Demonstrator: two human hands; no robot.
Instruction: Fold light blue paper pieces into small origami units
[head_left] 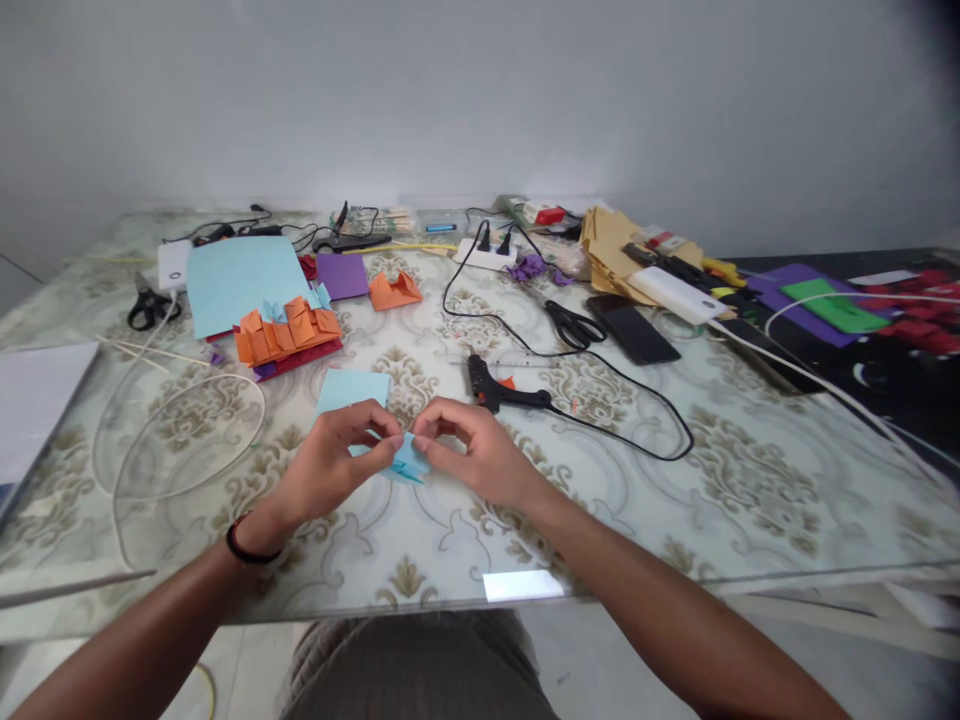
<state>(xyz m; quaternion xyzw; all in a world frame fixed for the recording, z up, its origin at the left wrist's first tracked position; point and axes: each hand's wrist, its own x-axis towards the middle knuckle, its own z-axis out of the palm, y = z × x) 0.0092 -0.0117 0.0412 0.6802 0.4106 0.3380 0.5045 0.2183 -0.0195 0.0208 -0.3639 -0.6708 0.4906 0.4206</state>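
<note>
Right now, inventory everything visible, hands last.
Folded paper: 1, light blue, front centre
Paper squares: 2, light blue and purple, centre-left
Large sheet: 1, light blue, back left
Folded-paper row: 1, mostly orange, before large sheet
Loose fold: 1, orange, back centre
Hot-glue gun: 1, black, centre
Scissors: 2 clear, black-handled, left and right
Power strip: 1, white, back centre
Smartphone: 1, black, right
Paper sheets: several, tan, back right
Cables: several, black and white, scattered
Blurred clutter: uncounted, mixed colours, far right
Tablecloth: 1, pale, patterned, beneath
Wristband: 1, black, left wrist
Left fingers, right fingers: 2 sets, on folded paper
</note>
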